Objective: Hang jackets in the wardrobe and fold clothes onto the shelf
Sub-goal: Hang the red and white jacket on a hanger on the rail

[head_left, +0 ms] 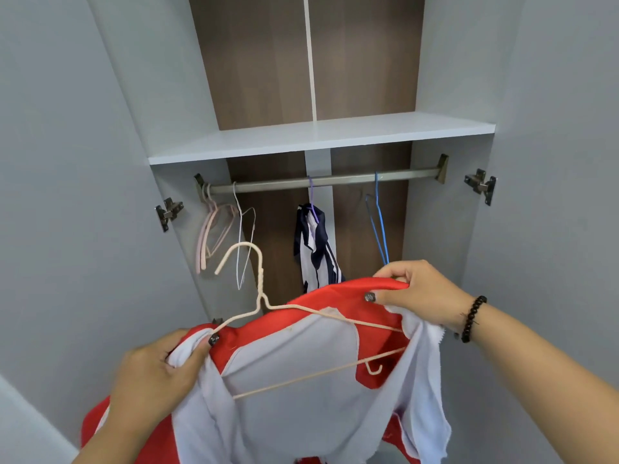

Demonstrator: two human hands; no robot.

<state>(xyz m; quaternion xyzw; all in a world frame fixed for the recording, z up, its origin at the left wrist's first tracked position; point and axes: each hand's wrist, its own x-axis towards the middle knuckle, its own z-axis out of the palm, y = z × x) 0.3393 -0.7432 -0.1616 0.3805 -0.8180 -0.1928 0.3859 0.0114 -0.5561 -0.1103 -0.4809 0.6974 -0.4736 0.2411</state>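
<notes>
The open wardrobe (pixel 445 95) has a white shelf (pixel 321 137) above a rail (pixel 321 180) bearing a navy-striped garment (pixel 313 242). In front, a red-and-white jacket (pixel 301 356) holds a cream hanger (pixel 259 296). Both hands, left (pixel 157 373) and right (pixel 418 293), pinch its shoulders.

Grey doors (pixel 60 195) stand open on both sides; metal hinges (pixel 169 212) show at their inner edges; brown wood-grain back panels (pixel 261 61) have a pale strip (pixel 310 55) down the middle; even, soft light.
</notes>
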